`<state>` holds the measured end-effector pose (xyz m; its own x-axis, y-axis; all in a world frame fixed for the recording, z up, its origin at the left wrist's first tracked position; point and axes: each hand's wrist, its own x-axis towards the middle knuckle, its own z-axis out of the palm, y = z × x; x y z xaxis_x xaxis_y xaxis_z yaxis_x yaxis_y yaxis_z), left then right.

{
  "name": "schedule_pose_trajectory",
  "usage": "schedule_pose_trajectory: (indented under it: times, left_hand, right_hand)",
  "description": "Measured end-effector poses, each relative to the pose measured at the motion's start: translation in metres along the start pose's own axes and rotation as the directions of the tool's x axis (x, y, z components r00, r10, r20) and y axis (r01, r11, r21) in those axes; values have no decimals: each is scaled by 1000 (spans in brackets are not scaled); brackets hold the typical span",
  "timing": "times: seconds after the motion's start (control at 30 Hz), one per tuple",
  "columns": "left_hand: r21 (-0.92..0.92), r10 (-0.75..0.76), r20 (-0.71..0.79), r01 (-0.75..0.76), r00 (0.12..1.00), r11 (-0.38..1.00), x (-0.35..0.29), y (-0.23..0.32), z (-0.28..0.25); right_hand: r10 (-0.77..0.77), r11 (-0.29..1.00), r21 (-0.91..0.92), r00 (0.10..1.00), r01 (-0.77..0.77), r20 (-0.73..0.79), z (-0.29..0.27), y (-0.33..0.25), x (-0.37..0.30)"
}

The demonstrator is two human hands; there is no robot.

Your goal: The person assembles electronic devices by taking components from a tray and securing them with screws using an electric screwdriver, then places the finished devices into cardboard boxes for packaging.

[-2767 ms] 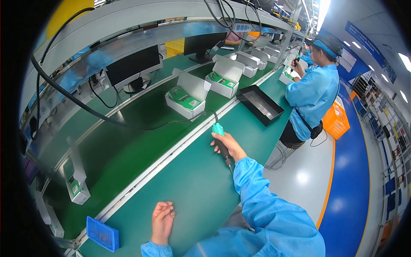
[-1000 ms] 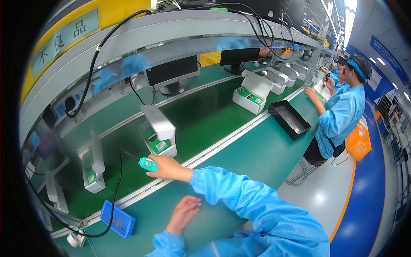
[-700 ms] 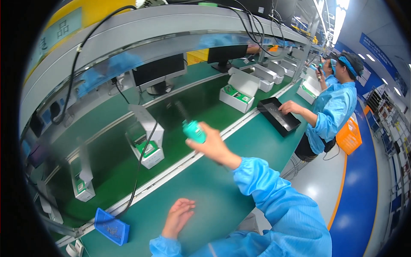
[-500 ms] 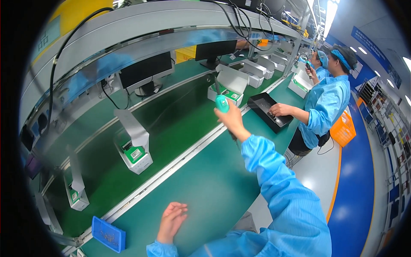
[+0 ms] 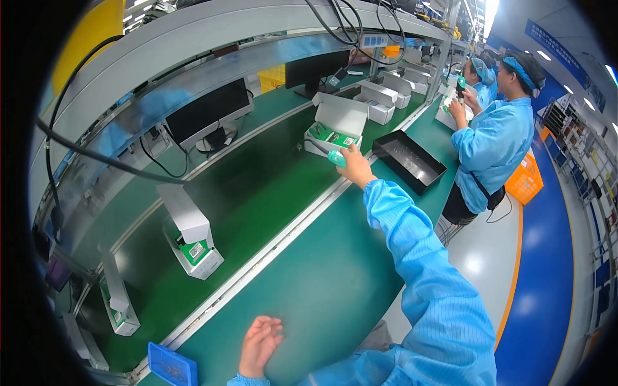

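My right hand [image 5: 355, 166] is closed around a teal handheld tool [image 5: 337, 159] with a thin dark end. The tool is at the front edge of an open white box [image 5: 333, 145] with a green insert; whether they touch I cannot tell. Loosely curled, my left hand [image 5: 261, 344] hovers near the green bench with nothing visible in it. A blue tray [image 5: 172, 364] of small pieces, too small to name, sits to its left.
More open white boxes [image 5: 205, 265] stand along the green line [image 5: 257, 212]. Right of my right hand lies a black tray [image 5: 409, 161]. A co-worker [image 5: 499, 135] stands at the right. Monitors [image 5: 209, 112] and hanging cables line the back; a black cable [image 5: 109, 154] crosses the left.
My right hand has lowered slightly, and the teal tool has tipped from upright to slanting at the box. The co-worker's hand has left the black tray. The view has shifted a little.
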<state>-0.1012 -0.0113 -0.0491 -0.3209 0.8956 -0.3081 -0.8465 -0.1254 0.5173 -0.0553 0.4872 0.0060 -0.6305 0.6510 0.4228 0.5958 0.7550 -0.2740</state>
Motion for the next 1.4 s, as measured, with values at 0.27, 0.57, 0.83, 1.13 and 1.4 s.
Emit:
schedule_pose_trajectory:
  times: [0.27, 0.57, 0.83, 1.13, 1.4]
  left_hand:
    - [23, -1, 14, 1, 1000, 1000, 0, -1, 1]
    - [87, -31, 57, 26, 998, 996, 0, -1, 0]
    - [63, 5, 86, -11, 996, 998, 3, -3, -3]
    - [102, 21, 104, -32, 994, 994, 2, -6, -5]
    - [113, 3, 127, -18, 992, 993, 4, -10, -5]
  right_hand:
    - [30, 1000, -8, 993, -30, 118, 4, 18, 13]
    - [-159, 987, 66, 969, 149, 190, 9, -22, 0]
    - [-287, 935, 268, 937, 231, 197, 28, -133, -42]
    - [-394, 850, 479, 866, 217, 308, 32, -246, -79]
    - [-412, 436, 794, 691, -422, 594, -34, -223, -109]
